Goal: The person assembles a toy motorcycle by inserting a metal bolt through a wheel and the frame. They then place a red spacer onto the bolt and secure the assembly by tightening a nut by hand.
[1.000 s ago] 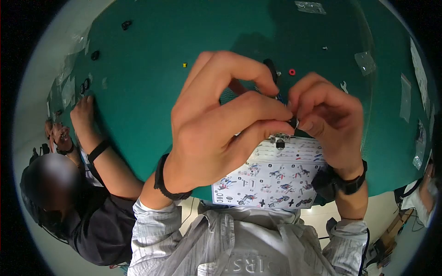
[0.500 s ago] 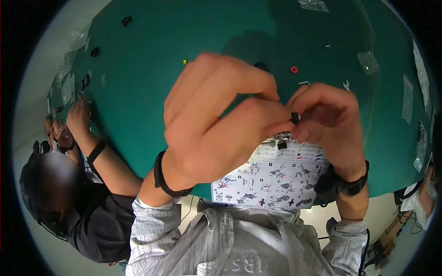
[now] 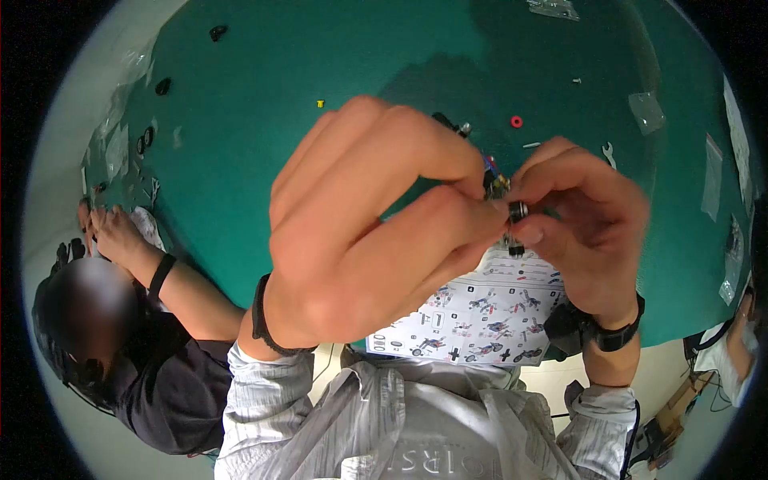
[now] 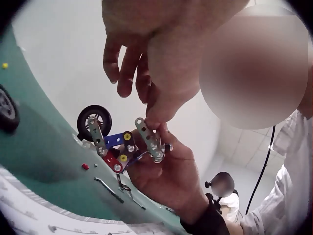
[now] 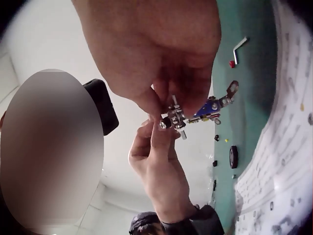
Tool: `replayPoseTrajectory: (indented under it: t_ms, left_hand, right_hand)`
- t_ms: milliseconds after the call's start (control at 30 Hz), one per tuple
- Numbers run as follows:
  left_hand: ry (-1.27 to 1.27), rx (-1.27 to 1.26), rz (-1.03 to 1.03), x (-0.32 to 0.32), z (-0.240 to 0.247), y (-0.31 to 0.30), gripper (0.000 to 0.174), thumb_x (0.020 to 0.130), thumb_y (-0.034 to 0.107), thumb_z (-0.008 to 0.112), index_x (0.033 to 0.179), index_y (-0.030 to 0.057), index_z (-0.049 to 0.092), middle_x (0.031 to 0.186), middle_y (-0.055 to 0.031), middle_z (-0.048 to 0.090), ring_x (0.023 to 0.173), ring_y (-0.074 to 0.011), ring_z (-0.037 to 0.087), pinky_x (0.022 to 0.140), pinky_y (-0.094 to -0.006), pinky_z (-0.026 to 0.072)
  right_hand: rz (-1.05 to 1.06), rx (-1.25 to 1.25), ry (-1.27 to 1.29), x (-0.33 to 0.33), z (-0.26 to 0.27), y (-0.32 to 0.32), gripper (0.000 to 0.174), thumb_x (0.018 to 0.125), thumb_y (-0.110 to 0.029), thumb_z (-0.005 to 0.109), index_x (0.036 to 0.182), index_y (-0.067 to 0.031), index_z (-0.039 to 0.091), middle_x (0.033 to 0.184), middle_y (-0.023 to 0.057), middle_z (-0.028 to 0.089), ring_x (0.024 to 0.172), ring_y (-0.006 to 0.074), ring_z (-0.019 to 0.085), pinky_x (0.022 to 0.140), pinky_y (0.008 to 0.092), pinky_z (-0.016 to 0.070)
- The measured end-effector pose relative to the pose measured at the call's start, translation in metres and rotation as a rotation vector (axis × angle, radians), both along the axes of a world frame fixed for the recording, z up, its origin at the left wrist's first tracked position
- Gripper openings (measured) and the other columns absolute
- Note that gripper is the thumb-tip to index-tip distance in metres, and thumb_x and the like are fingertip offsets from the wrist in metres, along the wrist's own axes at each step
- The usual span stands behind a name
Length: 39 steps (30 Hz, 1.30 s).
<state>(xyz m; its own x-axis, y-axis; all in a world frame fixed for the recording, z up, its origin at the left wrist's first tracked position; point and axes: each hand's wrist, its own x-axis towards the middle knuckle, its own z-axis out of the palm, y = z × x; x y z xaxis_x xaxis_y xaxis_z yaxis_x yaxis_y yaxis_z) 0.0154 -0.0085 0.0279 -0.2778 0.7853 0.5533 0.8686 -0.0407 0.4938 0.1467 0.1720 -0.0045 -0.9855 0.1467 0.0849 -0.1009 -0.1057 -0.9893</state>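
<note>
Bringing the model [image 3: 498, 184]'s coloured links [image 4: 114, 141] back into view, you hold it raised near the sheet [image 3: 496, 308]'s far edge, left hand [image 3: 364, 220] pinching its metalwork, right hand [image 3: 590, 216]'s thumb and finger closed at its black-tipped end [image 3: 518, 210], so neither hand is free.

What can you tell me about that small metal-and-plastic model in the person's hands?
The small model has silver-coloured strips with holes, blue and red pieces, small yellow rounds and a black spoked wheel. It looks like metal and plastic. Raised off the green table, it is pinched by the left hand and right hand; fingers hide part.
</note>
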Motion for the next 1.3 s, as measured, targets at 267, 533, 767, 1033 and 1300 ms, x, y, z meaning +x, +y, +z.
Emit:
replayPoseTrajectory:
  t_ms: [267,533,767,1033,1300]
  left_hand:
    - [-0.158,-0.018,0.082,0.0,-0.008,0.006,0.024,0.064,-0.001,0.084,0.085,0.0023,0.073,0.086,-0.0103,0.067,0.076,-0.02,0.064,0.061,-0.0283,0.0478]
    - [-0.285,0.023,0.082,-0.005,-0.016,0.008,0.024,0.068,-0.004,0.08,0.09,0.0031,0.075,0.087,-0.0093,0.07,0.075,-0.0164,0.065,0.057,-0.0255,0.0467]
    - [-0.067,0.038,0.102,-0.003,-0.017,0.01,0.036,0.064,-0.01,0.071,0.095,0.0069,0.078,0.087,-0.0073,0.065,0.071,-0.0165,0.062,0.058,-0.0255,0.0472]
    - [-0.057,-0.081,0.112,-0.005,-0.015,0.003,0.036,0.064,-0.008,0.064,0.093,0.0084,0.077,0.086,-0.0069,0.059,0.068,-0.0175,0.059,0.058,-0.0283,0.0479]
    - [-0.079,-0.146,0.03,-0.012,-0.023,-0.001,0.03,0.069,-0.006,0.064,0.094,0.0072,0.074,0.085,-0.0081,0.061,0.07,-0.0194,0.061,0.06,-0.0294,0.0483]
  right_hand:
    - [-0.153,0.082,0.004,0.0,-0.002,-0.014,0.018,0.094,-0.002,0.066,0.11,0.0045,0.06,0.105,0.0109,0.061,0.091,0.0148,0.059,0.076,0.0263,0.0497]
    - [-0.2,-0.018,0.063,0.002,-0.008,-0.012,0.021,0.096,-0.009,0.066,0.111,0.0038,0.059,0.108,0.0109,0.059,0.097,0.0135,0.057,0.086,0.025,0.0464]
    - [-0.202,-0.036,0.049,0.003,-0.004,-0.008,0.023,0.096,-0.01,0.067,0.111,0.0048,0.06,0.109,0.0114,0.058,0.098,0.0142,0.058,0.088,0.0257,0.0468]
    - [-0.196,-0.014,0.039,0.004,-0.009,-0.011,0.023,0.097,-0.012,0.067,0.11,0.0056,0.06,0.105,0.011,0.058,0.093,0.0142,0.058,0.082,0.0253,0.048]
    - [-0.223,-0.031,0.03,0.002,-0.016,-0.014,0.024,0.098,-0.016,0.066,0.11,0.0042,0.06,0.102,0.01,0.058,0.087,0.0144,0.058,0.075,0.0262,0.0491]
